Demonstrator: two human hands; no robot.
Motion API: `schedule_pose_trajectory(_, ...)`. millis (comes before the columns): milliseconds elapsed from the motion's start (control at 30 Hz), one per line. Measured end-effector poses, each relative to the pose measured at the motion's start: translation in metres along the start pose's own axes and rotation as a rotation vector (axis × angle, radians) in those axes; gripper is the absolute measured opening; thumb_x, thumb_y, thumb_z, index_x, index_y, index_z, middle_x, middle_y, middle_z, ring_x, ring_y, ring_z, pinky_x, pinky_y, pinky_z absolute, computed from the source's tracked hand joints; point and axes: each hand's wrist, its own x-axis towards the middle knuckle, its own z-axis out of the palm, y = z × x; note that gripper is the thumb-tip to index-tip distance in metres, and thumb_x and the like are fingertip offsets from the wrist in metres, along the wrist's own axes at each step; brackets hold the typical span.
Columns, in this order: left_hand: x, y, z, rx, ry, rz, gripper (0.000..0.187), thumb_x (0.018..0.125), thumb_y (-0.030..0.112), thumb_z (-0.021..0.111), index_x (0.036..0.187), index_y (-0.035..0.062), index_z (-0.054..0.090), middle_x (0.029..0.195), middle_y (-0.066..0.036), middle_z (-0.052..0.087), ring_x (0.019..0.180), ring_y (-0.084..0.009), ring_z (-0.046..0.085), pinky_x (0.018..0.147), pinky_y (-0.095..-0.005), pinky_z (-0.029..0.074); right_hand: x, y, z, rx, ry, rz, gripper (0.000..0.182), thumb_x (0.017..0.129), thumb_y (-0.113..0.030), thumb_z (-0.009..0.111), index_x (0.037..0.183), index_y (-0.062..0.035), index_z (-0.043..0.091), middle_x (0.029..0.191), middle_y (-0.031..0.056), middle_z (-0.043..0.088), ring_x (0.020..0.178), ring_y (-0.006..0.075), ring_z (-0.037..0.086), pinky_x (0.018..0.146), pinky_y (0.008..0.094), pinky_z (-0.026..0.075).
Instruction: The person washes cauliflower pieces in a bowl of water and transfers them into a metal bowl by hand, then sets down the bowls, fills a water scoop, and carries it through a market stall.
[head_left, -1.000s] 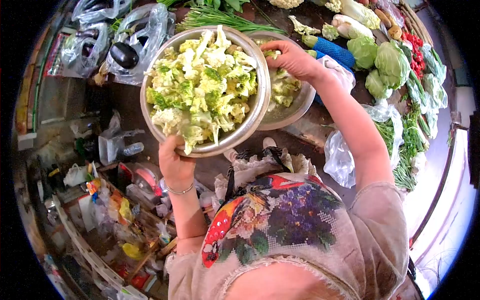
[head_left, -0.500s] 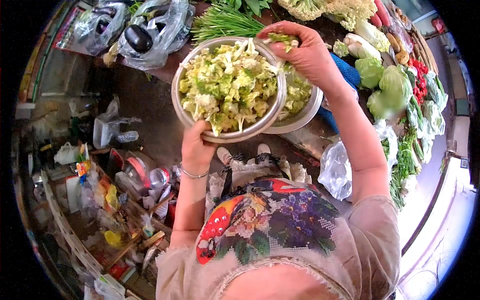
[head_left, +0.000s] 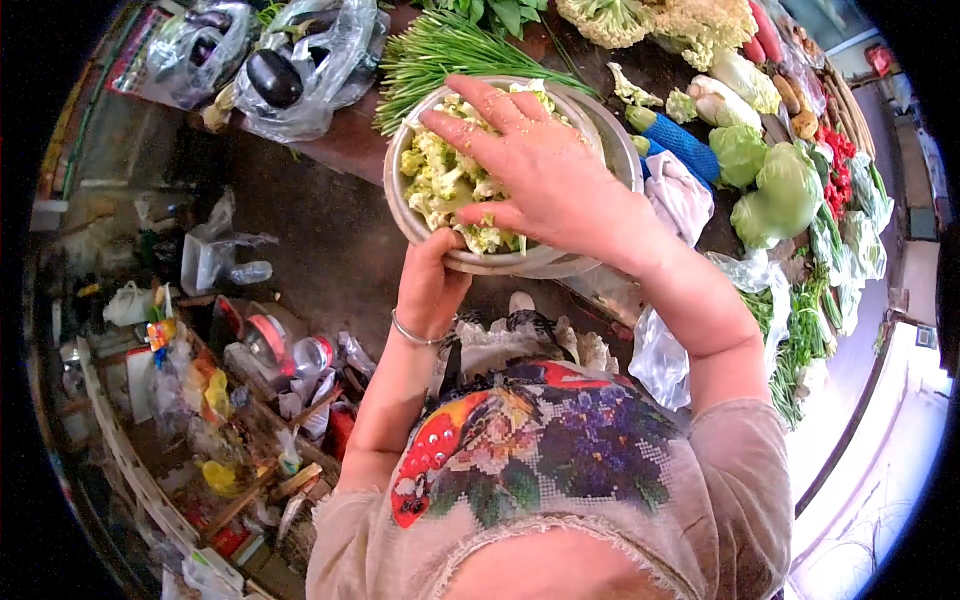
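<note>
My left hand (head_left: 433, 285) grips the near rim of a round metal bowl (head_left: 397, 208), its thumb over the edge. Chopped cauliflower (head_left: 430, 172) fills the bowl, pale with yellow-green bits. Over these pieces lies my right hand (head_left: 548, 172), palm down, with its fingers spread and touching the florets. It hides the right part of the bowl's contents. Behind and to the right, a second metal bowl (head_left: 625, 145) shows only its rim; what it holds is covered.
Garlic-shoot-like green stalks (head_left: 430, 65) lie behind the bowls. Eggplants (head_left: 274, 79) in plastic bags are at back left. Whole cauliflower (head_left: 605, 20), cabbages (head_left: 785, 195) and a cloth (head_left: 680, 195) are on the right. Boxes and litter (head_left: 220, 400) cover the lower left.
My right hand has moved left and down from the bowl's right rim, where it held cauliflower bits, onto the pieces, fingers now spread. The upper bowl has shifted right, over the second bowl.
</note>
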Motion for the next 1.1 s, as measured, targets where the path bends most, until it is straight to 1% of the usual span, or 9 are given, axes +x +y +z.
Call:
schedule_pose_trajectory(33,0.001,0.000,-0.001,-0.042,-0.032,-0.019,0.043,0.075,-0.001,0.048,0.118,-0.0006,0.046,0.106,-0.010,0.058,0.095,-0.0224,0.060,0.083,-0.0358,0.051,0.001,0.000,-0.010,0.110,-0.139,0.052,0.071,0.071,-0.030,0.070,0.134,-0.0169,0.038,0.138,0.0159,0.033,0.119,0.0403,0.038,0.098,0.0459,0.035)
schedule_pose_trajectory(200,0.000,0.004,0.009,-0.088,0.007,-0.040,0.047,0.072,-0.006,0.044,0.118,-0.0020,0.044,0.107,-0.010,0.057,0.094,-0.0208,0.059,0.076,-0.0309,0.052,-0.002,0.020,-0.019,0.193,0.028,0.048,0.057,0.072,-0.029,0.070,0.123,-0.0097,0.050,0.135,0.0202,0.037,0.117,0.0392,0.043,0.096,0.0407,0.039)
schedule_pose_trajectory(433,0.005,-0.002,-0.008,-0.062,0.084,-0.088,0.045,0.073,-0.007,0.045,0.118,-0.0020,0.044,0.106,-0.010,0.058,0.093,-0.0223,0.060,0.078,-0.0346,0.052,-0.025,0.045,-0.004,1.536,0.071,0.683,0.040,0.087,-0.025,0.057,0.122,-0.0072,0.051,0.113,0.0040,0.058,0.097,0.0107,0.054,0.073,0.0243,0.044)
schedule_pose_trajectory(533,0.006,-0.004,-0.015,-0.047,0.074,-0.040,0.040,0.075,-0.002,0.045,0.114,-0.0046,0.047,0.105,-0.014,0.058,0.097,-0.0291,0.058,0.087,-0.0432,0.049,-0.031,0.046,-0.008,1.684,0.075,0.572,0.048,0.091,-0.029,0.049,0.130,-0.0041,0.040,0.137,0.0093,0.037,0.123,0.0214,0.040,0.071,0.0257,0.046)
schedule_pose_trajectory(667,0.007,-0.003,-0.016,-0.060,0.068,-0.014,0.039,0.076,-0.001,0.045,0.114,-0.0037,0.046,0.105,-0.014,0.058,0.096,-0.0295,0.059,0.086,-0.0436,0.049,-0.030,0.064,-0.021,1.741,0.188,0.429,0.048,0.089,-0.027,0.052,0.128,-0.0018,0.041,0.134,0.0099,0.040,0.123,0.0282,0.041,0.076,0.0329,0.052)
schedule_pose_trajectory(867,0.006,0.004,-0.030,-0.051,0.021,-0.052,0.039,0.080,0.003,0.044,0.119,-0.0017,0.046,0.114,-0.014,0.055,0.105,-0.0280,0.055,0.093,-0.0434,0.045,-0.054,0.120,-0.006,1.276,0.359,0.819,0.031,0.089,-0.017,0.051,0.118,-0.0065,0.052,0.115,0.0112,0.057,0.100,0.0155,0.056,0.077,0.0266,0.046)
schedule_pose_trajectory(933,0.004,0.008,-0.028,-0.074,-0.052,-0.014,0.035,0.086,0.011,0.045,0.119,-0.0006,0.048,0.117,-0.013,0.055,0.107,-0.0266,0.055,0.094,-0.0409,0.044,-0.064,0.129,0.018,0.900,0.075,0.940,0.037,0.085,-0.017,0.056,0.120,-0.0071,0.051,0.116,0.0115,0.056,0.104,0.0197,0.055,0.086,0.0312,0.044)
schedule_pose_trajectory(1000,-0.001,0.016,-0.020,-0.095,0.015,0.029,0.033,0.086,0.010,0.044,0.116,-0.0012,0.049,0.116,-0.012,0.056,0.106,-0.0263,0.056,0.092,-0.0402,0.045,-0.083,0.142,0.058,0.421,0.041,0.606,0.045,0.074,-0.014,0.064,0.118,-0.0096,0.055,0.117,0.0149,0.055,0.109,0.0321,0.051,0.092,0.0384,0.041)
schedule_pose_trajectory(1100,-0.007,0.030,-0.014,0.012,0.081,0.031,0.023,0.084,0.011,0.045,0.102,0.0006,0.055,0.095,-0.010,0.063,0.085,-0.0211,0.063,0.068,-0.0337,0.053,-0.089,0.148,0.106,0.077,-0.211,0.544,0.061,0.076,-0.026,0.061,0.131,-0.0124,0.038,0.133,0.0200,0.037,0.116,0.0381,0.044,0.098,0.0523,0.033)
